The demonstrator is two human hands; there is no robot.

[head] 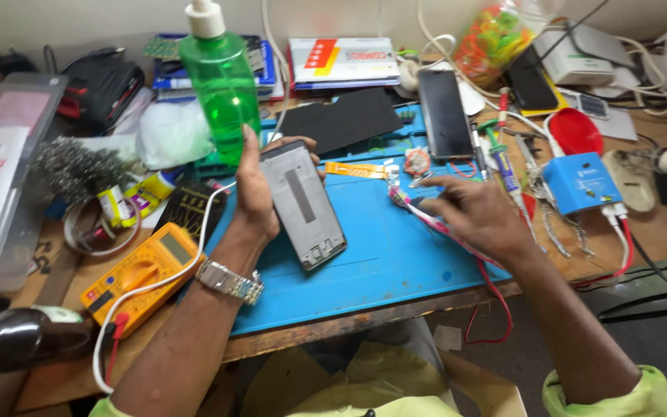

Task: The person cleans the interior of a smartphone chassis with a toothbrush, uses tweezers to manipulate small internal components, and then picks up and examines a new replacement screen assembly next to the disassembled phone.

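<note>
Already opened up: left hand (256,193) grips a phone frame (303,205), bare grey inner side showing, tilted up over the blue work mat (380,262). No screen or back cover on it that I can see. Right hand (476,212) is flat-ish on the mat, fingers loosely curled over red and white test leads (426,216); looks like touching, not a firm grasp, can't tell for sure. A separate dark phone (443,112) lies face up at the mat's far edge, black panel (341,120) beside it. Yellow multimeter (144,274) sits by the left wrist. Green bottle (221,81) behind the frame. Judging: disassembly done, reassembly or testing not yet started.
</note>
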